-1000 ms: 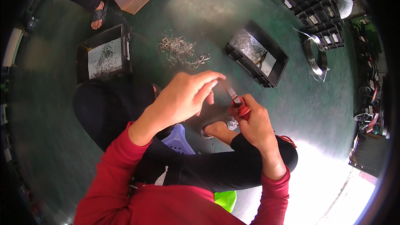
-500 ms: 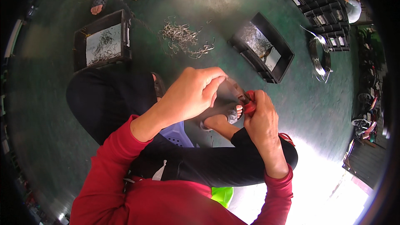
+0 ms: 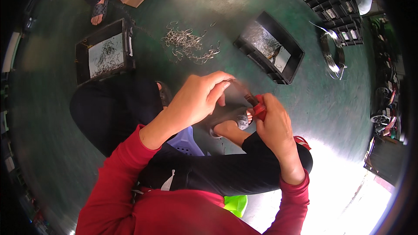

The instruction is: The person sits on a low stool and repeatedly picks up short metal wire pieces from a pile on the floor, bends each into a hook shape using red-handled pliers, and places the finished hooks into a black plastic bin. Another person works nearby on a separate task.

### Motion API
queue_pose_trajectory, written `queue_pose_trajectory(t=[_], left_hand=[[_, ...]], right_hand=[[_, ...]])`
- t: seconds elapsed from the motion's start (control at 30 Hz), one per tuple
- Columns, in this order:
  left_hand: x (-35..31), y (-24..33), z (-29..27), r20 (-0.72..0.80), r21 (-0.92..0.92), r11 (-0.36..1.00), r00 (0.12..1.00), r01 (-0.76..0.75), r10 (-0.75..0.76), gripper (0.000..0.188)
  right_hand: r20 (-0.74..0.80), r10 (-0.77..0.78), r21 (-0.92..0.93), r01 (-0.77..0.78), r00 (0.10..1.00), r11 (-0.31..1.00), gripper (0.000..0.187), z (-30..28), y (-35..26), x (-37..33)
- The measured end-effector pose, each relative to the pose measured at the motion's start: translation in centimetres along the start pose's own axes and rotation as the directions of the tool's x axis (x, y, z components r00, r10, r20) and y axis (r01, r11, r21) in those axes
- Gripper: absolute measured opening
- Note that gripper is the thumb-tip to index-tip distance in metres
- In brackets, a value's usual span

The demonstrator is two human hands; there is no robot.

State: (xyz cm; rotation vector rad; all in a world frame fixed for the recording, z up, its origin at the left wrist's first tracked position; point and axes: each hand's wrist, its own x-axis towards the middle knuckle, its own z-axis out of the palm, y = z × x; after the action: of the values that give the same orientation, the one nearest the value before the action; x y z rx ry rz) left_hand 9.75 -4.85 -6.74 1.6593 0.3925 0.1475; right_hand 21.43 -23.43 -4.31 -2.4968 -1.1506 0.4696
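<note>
While right hand (image 3: 276, 121) grips red-handled tool (image 3: 260, 109), left hand (image 3: 197, 96) is near-pinched, contents unclear; bent hooks (image 3: 183, 38) already piled, remainder can't tell.

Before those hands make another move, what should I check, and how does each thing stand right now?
1. Right hand grips the red-handled metal tool: ok.
2. Left hand clear of the tool's metal end: cannot tell, blurred there.
3. Something pinched between the left thumb and forefinger: cannot tell.
4. Green floor free of loose bits: not ok, a pile of thin, silvery, hook-shaped pieces lies there.
5. Black rectangular plastic crate on the right apart from both hands: ok.
</note>
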Motion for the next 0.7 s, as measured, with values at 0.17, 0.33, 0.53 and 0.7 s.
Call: queue_pose_trajectory(t=[0.17,0.33,0.53,0.7], left_hand=[[0.5,0.2,-1.0,0.183,-0.317,0.922,0.968,0.222,-0.17,0.028],[0.7,0.4,-1.1,0.276,-0.384,0.869,0.937,0.312,-0.214,0.029],[0.7,0.3,-1.0,0.28,-0.384,0.876,0.941,0.293,-0.192,0.028],[0.6,0.3,-1.0,0.28,-0.375,0.88,0.94,0.293,-0.194,0.029]], right_hand=[[0.442,0.082,0.4,-0.278,0.893,0.873,0.03,-1.4,-0.1,0.2],[0.518,0.101,0.369,-0.329,0.85,0.869,0.029,-2.0,-0.4,0.2],[0.502,0.1,0.365,-0.316,0.859,0.876,0.028,-2.1,-0.3,0.0],[0.486,0.109,0.328,-0.297,0.867,0.897,0.029,-2.1,-0.4,0.1]])
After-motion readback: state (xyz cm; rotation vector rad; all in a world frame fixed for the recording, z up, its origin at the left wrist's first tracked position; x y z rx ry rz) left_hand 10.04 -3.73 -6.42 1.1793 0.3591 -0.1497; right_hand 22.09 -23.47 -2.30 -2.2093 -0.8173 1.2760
